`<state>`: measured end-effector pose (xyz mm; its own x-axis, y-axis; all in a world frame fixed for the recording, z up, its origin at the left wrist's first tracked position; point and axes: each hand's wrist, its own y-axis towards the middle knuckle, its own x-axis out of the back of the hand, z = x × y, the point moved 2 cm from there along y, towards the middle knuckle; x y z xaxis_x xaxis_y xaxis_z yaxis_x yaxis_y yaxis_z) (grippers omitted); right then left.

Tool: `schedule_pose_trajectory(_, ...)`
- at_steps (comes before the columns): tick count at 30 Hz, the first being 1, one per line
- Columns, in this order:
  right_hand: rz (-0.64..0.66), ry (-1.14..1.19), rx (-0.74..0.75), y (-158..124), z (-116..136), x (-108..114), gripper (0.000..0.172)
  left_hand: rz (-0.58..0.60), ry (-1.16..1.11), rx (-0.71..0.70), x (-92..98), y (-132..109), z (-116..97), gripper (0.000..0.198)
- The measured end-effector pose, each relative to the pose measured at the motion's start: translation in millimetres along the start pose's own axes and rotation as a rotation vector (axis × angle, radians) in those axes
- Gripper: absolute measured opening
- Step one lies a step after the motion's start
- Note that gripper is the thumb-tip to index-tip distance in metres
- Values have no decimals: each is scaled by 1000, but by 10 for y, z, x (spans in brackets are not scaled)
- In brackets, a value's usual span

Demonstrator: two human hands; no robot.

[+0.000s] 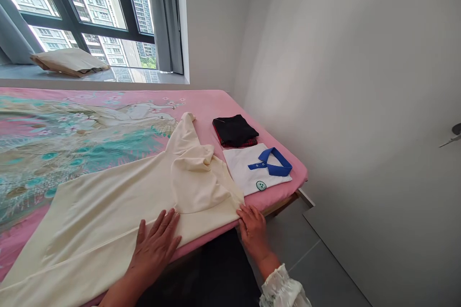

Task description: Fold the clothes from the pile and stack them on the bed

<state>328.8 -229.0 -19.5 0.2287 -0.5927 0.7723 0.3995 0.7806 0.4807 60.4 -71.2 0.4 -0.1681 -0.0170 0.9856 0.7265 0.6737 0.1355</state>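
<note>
A long cream dress point(118, 206) lies spread over the near side of the bed, with loose folds bunched in its upper part. My left hand point(154, 244) rests flat on the fabric near the bed's front edge, fingers spread. At the right corner of the dress, my right hand point(253, 230) has its fingers bent around the cloth's edge, thumb side toward the bed. Just beyond that hand sits a folded white polo shirt point(239, 165) with a blue collar and a round green badge. Behind the shirt is a small folded stack of black cloth point(236, 129) with red plaid showing beneath.
A pink bedsheet point(205, 103) with a turquoise bird pattern covers the bed. On the windowsill lies a beige packet or cushion point(74, 61), below the window and beside a grey curtain point(165, 19). A plain wall point(342, 81) runs along the right, with grey floor tiles point(306, 254) below.
</note>
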Motion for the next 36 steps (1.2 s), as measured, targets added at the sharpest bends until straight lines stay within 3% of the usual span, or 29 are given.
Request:
schedule_pose_trajectory(6,-123,96,-138,2,-188,12,28,70,36,58,-133,-16,100,57)
schedule_pose_trajectory(12,47,50,-250,205,-186,-63,21,34,21,41,-112,-14,88,58)
schedule_pose_trajectory(15,63,31,-285,235,-219,-104,24,19,20,38,-115,-17,82,57)
schedule_pose_trajectory(18,15,-1,-300,247,-161,-84,14,6,17,31,-128,-38,92,57)
schedule_pose_trajectory(20,-67,2,-237,276,5,-29,11,1,17,24,-143,-56,103,57)
schedule_pose_trajectory(23,-78,133,34,342,439,25,16,-11,11,6,-171,-74,111,57)
schedule_pose_trajectory(26,134,253,345,365,878,-69,26,-42,11,-10,-185,-85,109,58)
schedule_pose_trajectory(28,274,232,477,330,1033,-213,33,-44,17,-33,-172,-118,124,58)
schedule_pose_trajectory(32,390,94,557,185,992,-537,49,19,30,-80,-77,-354,343,59)
schedule_pose_trajectory(36,385,17,597,61,833,-739,56,75,71,66,97,-824,885,60)
